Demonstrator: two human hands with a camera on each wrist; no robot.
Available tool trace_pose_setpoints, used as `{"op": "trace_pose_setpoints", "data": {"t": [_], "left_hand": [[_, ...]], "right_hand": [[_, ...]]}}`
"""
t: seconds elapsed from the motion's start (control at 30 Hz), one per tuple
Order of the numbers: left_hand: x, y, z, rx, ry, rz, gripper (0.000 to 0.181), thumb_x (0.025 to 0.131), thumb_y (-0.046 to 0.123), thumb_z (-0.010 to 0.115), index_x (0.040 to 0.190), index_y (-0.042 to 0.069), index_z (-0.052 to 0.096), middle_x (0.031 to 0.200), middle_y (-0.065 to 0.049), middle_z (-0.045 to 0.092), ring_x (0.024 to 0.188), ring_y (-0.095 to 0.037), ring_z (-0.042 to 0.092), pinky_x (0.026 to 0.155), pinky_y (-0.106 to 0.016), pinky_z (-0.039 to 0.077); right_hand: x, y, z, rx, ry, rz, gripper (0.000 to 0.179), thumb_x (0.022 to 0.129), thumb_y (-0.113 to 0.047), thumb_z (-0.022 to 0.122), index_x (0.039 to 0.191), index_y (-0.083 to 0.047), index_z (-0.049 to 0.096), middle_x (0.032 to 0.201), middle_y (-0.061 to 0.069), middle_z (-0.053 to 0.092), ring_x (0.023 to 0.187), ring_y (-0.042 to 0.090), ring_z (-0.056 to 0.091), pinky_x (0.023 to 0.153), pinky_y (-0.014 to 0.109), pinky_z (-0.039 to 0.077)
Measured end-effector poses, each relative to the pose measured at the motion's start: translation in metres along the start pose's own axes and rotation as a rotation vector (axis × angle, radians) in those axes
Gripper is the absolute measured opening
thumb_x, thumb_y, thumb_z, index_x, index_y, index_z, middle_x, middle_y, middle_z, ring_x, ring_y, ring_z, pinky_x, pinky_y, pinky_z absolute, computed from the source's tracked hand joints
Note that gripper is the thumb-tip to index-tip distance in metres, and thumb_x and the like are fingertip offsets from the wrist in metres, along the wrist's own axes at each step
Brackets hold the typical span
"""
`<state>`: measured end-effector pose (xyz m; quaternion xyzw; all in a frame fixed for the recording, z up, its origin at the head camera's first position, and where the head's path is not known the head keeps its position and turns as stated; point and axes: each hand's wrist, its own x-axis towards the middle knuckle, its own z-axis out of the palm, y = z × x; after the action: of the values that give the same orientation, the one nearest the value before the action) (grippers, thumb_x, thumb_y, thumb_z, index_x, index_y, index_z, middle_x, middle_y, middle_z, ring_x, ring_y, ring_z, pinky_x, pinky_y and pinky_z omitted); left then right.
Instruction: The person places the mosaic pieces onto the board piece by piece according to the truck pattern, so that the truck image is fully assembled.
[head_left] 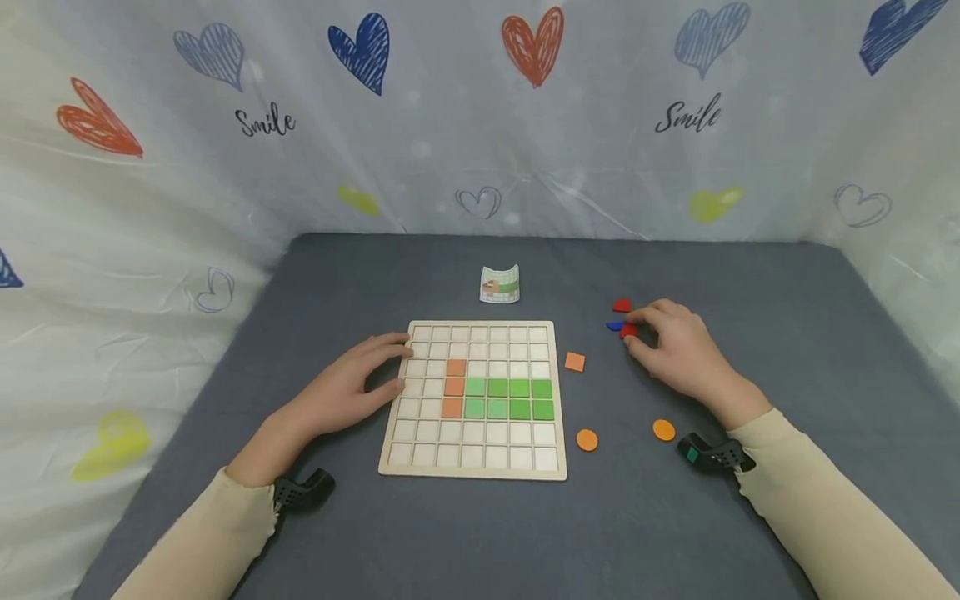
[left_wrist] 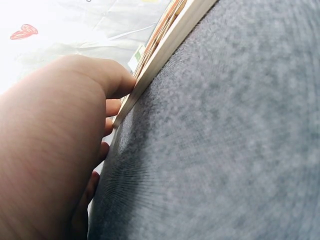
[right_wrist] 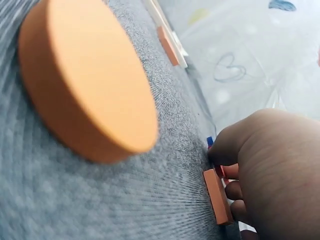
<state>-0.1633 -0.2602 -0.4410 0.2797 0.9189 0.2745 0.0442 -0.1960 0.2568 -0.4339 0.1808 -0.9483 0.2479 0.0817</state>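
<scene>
My left hand (head_left: 352,379) rests its fingertips and thumb against the left edge of a wooden grid board (head_left: 472,482), fingers fairly straight. In the left wrist view, the thumb touches the side of the board's frame (left_wrist: 160,57). Orange squares (head_left: 454,386) and green squares (head_left: 519,388) fill some cells of the board. To the right, my right hand (head_left: 678,350) has thumb and index finger at a small red piece (head_left: 627,332). Close beside it lie a blue piece (head_left: 614,326) and another red piece (head_left: 622,305). An orange block (right_wrist: 218,196) sits under the right fingers in the right wrist view.
Right of the board lie a loose orange square (head_left: 574,362) and an orange disc (head_left: 587,440). A second orange disc (head_left: 663,430) is near the right wrist. Behind the board stands a small curled picture card (head_left: 499,285). A heart-printed curtain (head_left: 450,125) borders the table's back.
</scene>
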Motion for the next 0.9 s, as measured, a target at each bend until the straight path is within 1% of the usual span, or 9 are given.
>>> {"op": "trace_pose_setpoints", "data": {"t": [0.07,0.17,0.23,0.33,0.4,0.47,0.53,0.73,0.9], "left_hand": [[0.0007,0.0002,0.0,0.002,0.001,0.002,0.052,0.112,0.042,0.066,0.157,0.02,0.057,0.175,-0.004,0.037,0.163,-0.036,0.029,0.127,-0.066,0.03],[0.001,-0.0002,0.0,0.007,0.002,-0.002,0.051,0.112,0.043,0.066,0.157,0.021,0.057,0.175,-0.004,0.037,0.163,-0.037,0.029,0.128,-0.067,0.028],[0.0006,0.0,-0.0003,0.006,0.002,-0.007,0.051,0.112,0.042,0.066,0.157,0.021,0.057,0.174,-0.003,0.037,0.163,-0.036,0.029,0.129,-0.066,0.026],[0.0004,0.0001,-0.0001,0.008,-0.002,-0.012,0.051,0.112,0.042,0.066,0.157,0.021,0.057,0.175,-0.003,0.037,0.163,-0.035,0.028,0.131,-0.064,0.023],[0.0005,0.0006,0.0,0.007,-0.004,-0.012,0.051,0.111,0.042,0.067,0.157,0.02,0.057,0.175,-0.003,0.037,0.163,-0.034,0.029,0.132,-0.063,0.022],[0.0003,0.0009,-0.0001,0.007,-0.003,-0.012,0.052,0.111,0.042,0.067,0.157,0.02,0.057,0.175,-0.003,0.037,0.163,-0.033,0.029,0.132,-0.062,0.022],[0.0003,0.0011,-0.0001,0.006,-0.001,-0.01,0.051,0.111,0.041,0.067,0.157,0.02,0.057,0.175,-0.003,0.037,0.163,-0.033,0.03,0.132,-0.061,0.022],[0.0,0.0012,0.0004,0.004,0.004,-0.006,0.051,0.112,0.042,0.067,0.157,0.02,0.057,0.174,-0.003,0.038,0.163,-0.034,0.03,0.131,-0.064,0.023],[-0.0004,0.0009,-0.0003,0.001,0.004,-0.007,0.051,0.112,0.043,0.066,0.157,0.021,0.057,0.174,-0.003,0.037,0.163,-0.035,0.029,0.129,-0.066,0.025]], "right_hand": [[0.0002,0.0018,0.0004,0.002,0.008,0.001,0.027,0.104,-0.018,0.072,0.124,-0.001,0.077,0.123,0.021,0.068,0.113,0.042,0.06,0.101,0.069,0.044],[0.0006,0.0035,0.0006,-0.003,0.016,-0.008,0.022,0.104,-0.018,0.074,0.119,-0.002,0.079,0.12,0.019,0.068,0.11,0.04,0.061,0.099,0.066,0.046],[0.0007,0.0043,0.0009,-0.011,0.016,-0.021,0.02,0.104,-0.018,0.074,0.116,-0.003,0.079,0.117,0.017,0.069,0.103,0.036,0.062,0.095,0.062,0.048],[0.0006,0.0046,0.0009,-0.019,0.015,-0.035,0.017,0.104,-0.02,0.075,0.111,-0.005,0.08,0.109,0.012,0.07,0.089,0.027,0.063,0.089,0.055,0.052],[0.0001,0.0048,0.0009,-0.018,0.013,-0.038,0.015,0.104,-0.02,0.075,0.109,-0.006,0.079,0.105,0.01,0.07,0.08,0.022,0.062,0.088,0.054,0.053],[0.0005,0.0047,0.0005,-0.017,0.013,-0.045,0.014,0.104,-0.02,0.076,0.107,-0.007,0.079,0.102,0.008,0.071,0.074,0.018,0.061,0.088,0.053,0.053],[0.0008,0.005,0.0002,-0.018,0.016,-0.053,0.013,0.103,-0.02,0.076,0.106,-0.008,0.079,0.101,0.008,0.071,0.075,0.018,0.061,0.09,0.054,0.053],[0.0005,0.0058,0.0009,-0.021,0.018,-0.066,0.013,0.102,-0.019,0.078,0.106,-0.008,0.08,0.102,0.007,0.072,0.087,0.024,0.064,0.082,0.048,0.054],[0.0004,0.0022,0.0016,-0.003,0.045,-0.081,0.012,0.1,-0.018,0.079,0.106,-0.008,0.08,0.104,0.007,0.072,0.09,0.024,0.064,0.08,0.046,0.055]]}}
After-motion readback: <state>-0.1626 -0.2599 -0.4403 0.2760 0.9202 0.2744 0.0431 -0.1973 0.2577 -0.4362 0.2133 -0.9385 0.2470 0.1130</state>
